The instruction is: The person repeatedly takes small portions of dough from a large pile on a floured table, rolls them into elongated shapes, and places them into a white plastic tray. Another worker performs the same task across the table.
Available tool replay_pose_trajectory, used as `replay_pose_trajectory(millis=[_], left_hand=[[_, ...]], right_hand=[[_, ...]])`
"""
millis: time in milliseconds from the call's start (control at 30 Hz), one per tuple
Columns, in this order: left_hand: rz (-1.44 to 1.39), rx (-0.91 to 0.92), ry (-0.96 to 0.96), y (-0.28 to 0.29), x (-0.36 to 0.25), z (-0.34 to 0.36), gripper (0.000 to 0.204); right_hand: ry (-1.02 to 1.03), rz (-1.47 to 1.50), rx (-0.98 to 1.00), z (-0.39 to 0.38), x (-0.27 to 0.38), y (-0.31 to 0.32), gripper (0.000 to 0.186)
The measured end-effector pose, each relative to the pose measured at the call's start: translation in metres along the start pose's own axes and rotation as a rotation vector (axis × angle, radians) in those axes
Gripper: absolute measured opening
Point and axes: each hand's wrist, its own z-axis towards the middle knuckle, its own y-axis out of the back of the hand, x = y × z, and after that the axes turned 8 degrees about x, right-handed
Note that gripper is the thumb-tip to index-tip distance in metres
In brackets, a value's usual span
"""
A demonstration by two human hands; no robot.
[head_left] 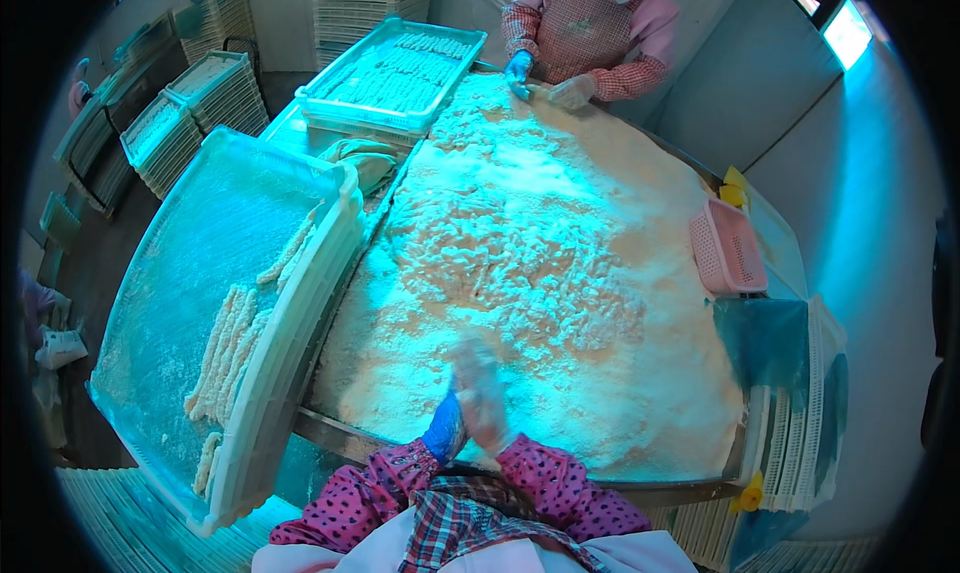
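Room with pale walls, bluish light falling from the upper right; stacked trays (215, 98) on the floor at far left. Desk (655, 495) before me, metal-edged, coated in white powder (690, 393). Small pale pieces (500, 243), powder-dusted, lie loose across its middle, just beyond my hands.

My left grip (446, 429), blue-gloved, and my right grip (482, 405), in a whitish see-through glove, are together over the near edge, palms facing, touching. Right one blurred. Fingers look extended rather than clenched; cannot tell whether anything sits between them, or whether either grip is released.

To my left, a large tray (165, 273) stands tilted in view, pale ropy strips (225, 353) lying side by side along its right part. Farther off, another tray (325, 98) holds rows of similar pieces. Right side of desk: pink basket (728, 248). Across from me, a co-worker (590, 38) in checked apron, both gloved hands at the far edge.
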Motion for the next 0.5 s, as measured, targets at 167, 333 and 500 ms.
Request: replay_pose_trajectory(millis=[167, 333, 500], left_hand=[[-0.173, -0.440, 0.045, 0.048, -0.066, -0.018, 0.051], [0.067, -0.534, -0.047, 0.069, -0.088, -0.024, 0.050], [0.218, -0.532, -0.061, 0.051, -0.088, -0.017, 0.050]], right_hand=[[-0.301, -0.053, 0.100, 0.022, -0.054, -0.045, 0.042], [0.310, -0.236, 0.471, -0.043, -0.047, -0.046, 0.019], [-0.268, -0.299, 0.333, -0.068, -0.091, 0.038, 0.020]])
